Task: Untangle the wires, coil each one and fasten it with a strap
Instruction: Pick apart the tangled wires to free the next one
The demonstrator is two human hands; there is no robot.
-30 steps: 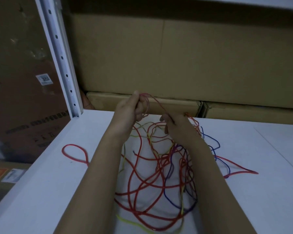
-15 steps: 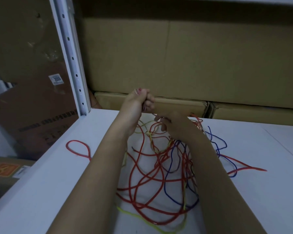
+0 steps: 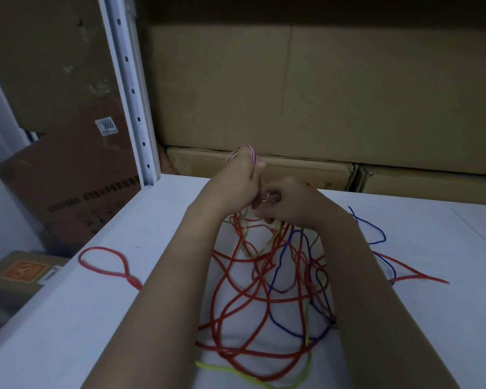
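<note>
Left hand (image 3: 237, 175) raised above tabletop (image 3: 432, 318), fingers curled round small bundle of red wire turns (image 3: 250, 155). Right hand (image 3: 289, 203) just beside it, fingers pinching red strand; exact contact hidden. Tangle (image 3: 270, 282) of red, blue wire (image 3: 275, 279) and yellow wire (image 3: 225, 370) lies on tabletop between forearms, hanging from both hands. Separate red loop (image 3: 104, 262) lies apart at left. Judgement: wires light, limp, springy, prone to snag at crossings; best held near free end, fed slowly. No strap seen.
</note>
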